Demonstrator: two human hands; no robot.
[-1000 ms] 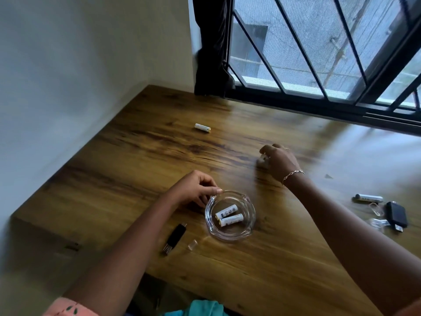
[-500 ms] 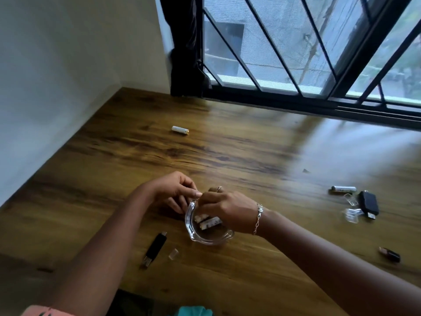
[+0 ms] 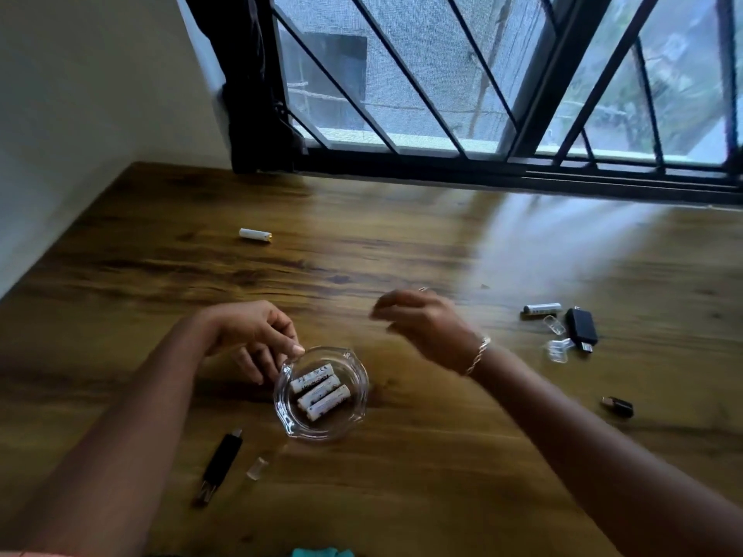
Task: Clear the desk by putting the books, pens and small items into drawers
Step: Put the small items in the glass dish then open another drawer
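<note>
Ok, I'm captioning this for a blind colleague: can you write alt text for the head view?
A person's left hand grips the rim of a glass dish holding three white batteries on a wooden desk, while the blurred right hand hovers beside it, apparently empty. Two loose batteries and black USB gadgets lie scattered around.

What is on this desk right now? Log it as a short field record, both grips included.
left grip: pinches the rim of the glass dish
right grip: above the desk, blurred, nothing seen in it
in dish: three batteries
loose: far battery, right-side battery
other: black USB device, small black adapter
</note>
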